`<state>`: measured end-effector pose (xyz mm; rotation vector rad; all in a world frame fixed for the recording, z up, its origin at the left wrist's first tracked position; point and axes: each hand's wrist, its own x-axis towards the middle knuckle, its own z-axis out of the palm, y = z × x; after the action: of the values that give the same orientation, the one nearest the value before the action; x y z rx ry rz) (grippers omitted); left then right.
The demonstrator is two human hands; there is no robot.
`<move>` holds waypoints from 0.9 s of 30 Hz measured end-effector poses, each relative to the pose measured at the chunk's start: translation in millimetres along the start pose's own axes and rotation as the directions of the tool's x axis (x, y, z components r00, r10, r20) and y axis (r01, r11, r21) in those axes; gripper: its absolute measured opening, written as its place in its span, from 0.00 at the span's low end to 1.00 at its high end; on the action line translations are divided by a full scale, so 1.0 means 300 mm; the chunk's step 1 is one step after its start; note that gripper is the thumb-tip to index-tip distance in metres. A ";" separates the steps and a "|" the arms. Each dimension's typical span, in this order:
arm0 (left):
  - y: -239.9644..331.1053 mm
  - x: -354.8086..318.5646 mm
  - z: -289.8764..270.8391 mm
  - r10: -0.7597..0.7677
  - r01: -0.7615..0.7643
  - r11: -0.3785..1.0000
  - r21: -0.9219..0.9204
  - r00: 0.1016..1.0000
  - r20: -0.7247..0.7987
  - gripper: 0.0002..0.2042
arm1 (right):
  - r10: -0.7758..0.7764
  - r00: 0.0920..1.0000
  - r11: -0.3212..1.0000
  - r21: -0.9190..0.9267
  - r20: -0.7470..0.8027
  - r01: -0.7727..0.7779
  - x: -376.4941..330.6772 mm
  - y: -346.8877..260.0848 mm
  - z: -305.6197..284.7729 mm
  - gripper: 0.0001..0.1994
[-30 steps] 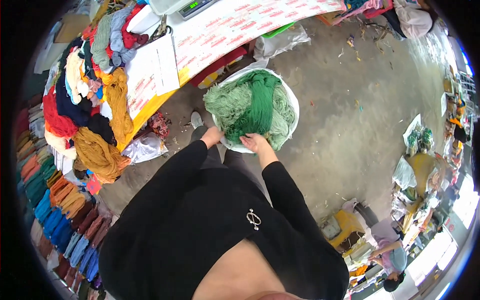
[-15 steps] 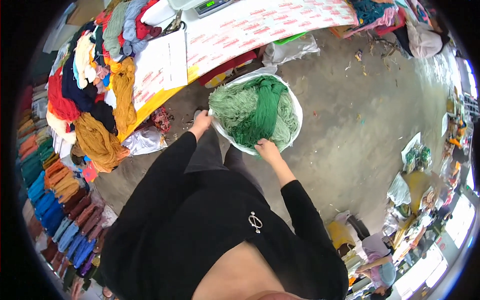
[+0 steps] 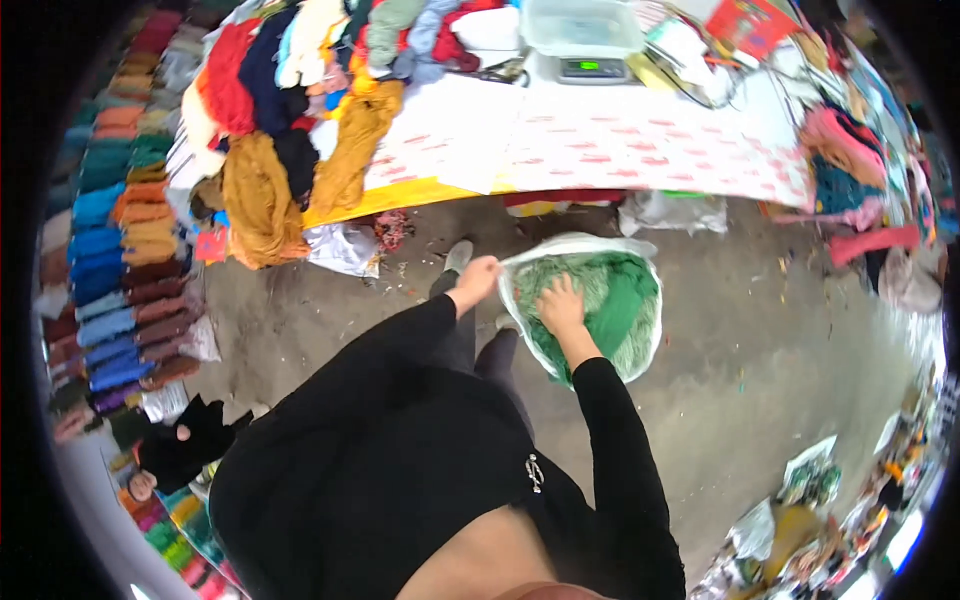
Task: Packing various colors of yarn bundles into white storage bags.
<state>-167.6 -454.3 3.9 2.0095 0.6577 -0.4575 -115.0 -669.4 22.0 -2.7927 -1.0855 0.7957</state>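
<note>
A white sack [image 3: 590, 243] stands open on the floor before me, full of green yarn. Pale green yarn [image 3: 582, 270] fills much of it, and a dark green hank [image 3: 622, 312] lies on the right side. My left hand [image 3: 478, 277] is closed on the sack's left rim and pulls it outward. My right hand [image 3: 562, 302] is inside the mouth, laid on the yarn with its fingers apart. What lies under that palm is hidden.
Beyond the sack runs a table [image 3: 640, 150] with a yellow front edge. On it are mustard yarn [image 3: 360, 150], other coloured hanks, scissors [image 3: 500, 74] and a digital scale [image 3: 592, 70] under a clear tub [image 3: 580, 28]. Stacked yarn [image 3: 105, 270] lines the left. Another person [image 3: 190, 440] is behind at left.
My right hand has moved from the sack's near edge onto the yarn, and its fingers have spread. My left hand still grips the rim. The whole view has turned.
</note>
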 end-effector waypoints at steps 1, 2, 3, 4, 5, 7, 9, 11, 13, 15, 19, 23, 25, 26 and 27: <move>0.051 -0.055 0.008 0.143 -0.138 0.985 0.102 0.989 -0.046 0.10 | 0.080 0.996 0.996 0.041 0.042 -0.082 0.022 -0.013 -0.022 0.20; 0.090 -0.095 -0.002 0.140 -0.148 0.962 0.231 0.989 0.051 0.10 | 0.153 0.985 0.984 0.076 0.078 -0.159 0.057 -0.036 -0.072 0.21; 0.092 -0.103 -0.005 0.131 -0.174 0.934 0.311 0.979 0.154 0.11 | 0.187 0.974 0.981 0.025 0.127 -0.191 0.095 -0.056 -0.119 0.21; 0.094 -0.097 -0.031 0.192 -0.260 0.911 0.320 0.955 0.227 0.11 | 0.250 0.960 0.968 -0.006 0.125 -0.251 0.125 -0.072 -0.122 0.22; 0.096 -0.081 -0.060 0.251 -0.346 0.881 0.323 0.920 0.302 0.11 | 0.286 0.949 0.958 -0.029 0.136 -0.284 0.151 -0.077 -0.114 0.23; 0.065 0.025 -0.148 0.289 -0.395 0.888 0.236 0.878 0.382 0.13 | 0.326 0.928 0.944 -0.020 0.182 -0.328 0.182 -0.098 -0.136 0.27; 0.006 0.170 -0.288 0.493 -0.533 0.842 0.079 0.821 0.288 0.16 | 0.294 0.948 0.953 0.042 0.126 -0.301 0.159 -0.110 -0.139 0.29; 0.004 0.305 -0.461 0.350 -0.353 0.933 0.075 0.935 0.052 0.16 | 0.245 0.965 0.959 0.123 0.088 -0.255 0.091 -0.112 -0.144 0.26; -0.213 0.476 -0.733 0.373 -0.305 0.923 0.234 0.859 -0.350 0.17 | 0.130 0.950 0.974 0.216 -0.284 -0.068 0.059 -0.180 -0.180 0.23; -0.199 0.579 -0.903 0.273 -0.019 0.888 0.459 0.826 -0.494 0.22 | 0.267 0.903 0.884 0.459 -0.337 -0.090 -0.033 -0.192 -0.184 0.20; -0.189 0.630 -1.148 0.013 0.280 0.884 0.375 0.786 -0.618 0.33 | 0.438 0.861 0.737 0.652 -0.258 -0.179 -0.067 -0.319 -0.234 0.17; -0.338 0.616 -1.196 0.241 0.234 0.605 0.761 0.857 -0.455 0.28 | 0.456 0.887 0.554 0.802 -0.069 -0.222 0.162 -0.536 -0.294 0.15; -0.311 0.590 -1.167 0.246 0.016 0.760 0.650 0.918 -0.311 0.23 | 0.356 0.932 0.574 0.804 -0.073 -0.156 0.337 -0.649 -0.352 0.16; -0.228 0.542 -1.150 0.312 -0.118 0.834 0.540 0.907 -0.283 0.22 | 0.315 0.948 0.574 0.805 -0.048 -0.150 0.420 -0.687 -0.361 0.16; -0.249 0.512 -1.133 0.347 -0.180 0.864 0.471 0.889 -0.297 0.22 | 0.240 0.971 0.574 0.810 -0.024 -0.121 0.515 -0.738 -0.375 0.16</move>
<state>-74.4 -86.8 34.3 2.6084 0.5134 -0.0417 -102.2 -387.4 98.3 -2.1044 -0.2527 0.8209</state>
